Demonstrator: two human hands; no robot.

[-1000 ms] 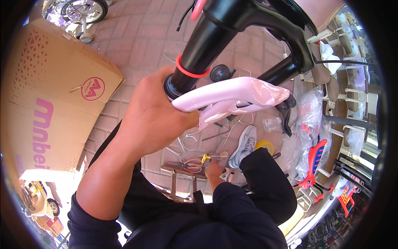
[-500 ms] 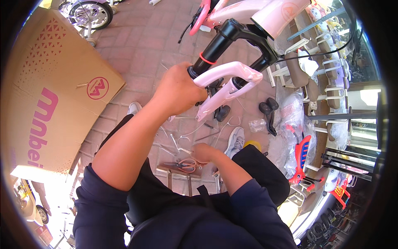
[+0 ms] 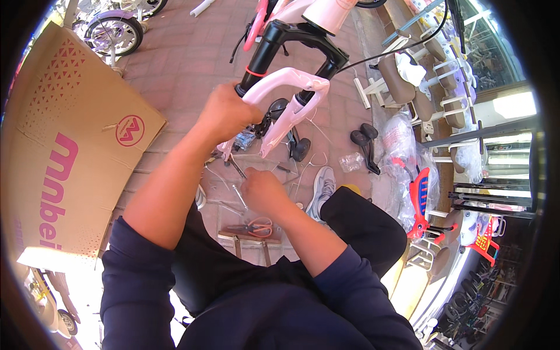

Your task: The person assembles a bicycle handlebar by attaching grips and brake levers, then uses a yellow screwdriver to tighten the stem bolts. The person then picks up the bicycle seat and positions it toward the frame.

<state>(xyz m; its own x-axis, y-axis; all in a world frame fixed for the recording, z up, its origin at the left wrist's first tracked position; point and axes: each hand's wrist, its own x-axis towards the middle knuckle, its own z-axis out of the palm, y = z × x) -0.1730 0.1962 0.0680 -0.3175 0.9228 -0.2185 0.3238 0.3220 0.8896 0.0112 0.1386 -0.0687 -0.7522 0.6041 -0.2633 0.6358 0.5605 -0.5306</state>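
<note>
My left hand is wrapped round the near leg of a pink bicycle fork, just under its black upper tube. The fork hangs tilted, its two open ends pointing down toward me. Below them, my right hand is closed, and a thin dark rod reaches from its fingers to the end of the near fork leg. What kind of tool the rod is cannot be made out. Orange-handled scissors lie on a small wooden stool below my right hand.
A large cardboard box stands at the left. Pedals, black parts and loose ties lie on the brick paving. To the right are brown-seated items, plastic wrapping and a red toy-like part.
My right hand has moved up and left from beside the scissors to below the fork end, with the thin dark rod now at its fingers. My left hand keeps its hold on the fork.
</note>
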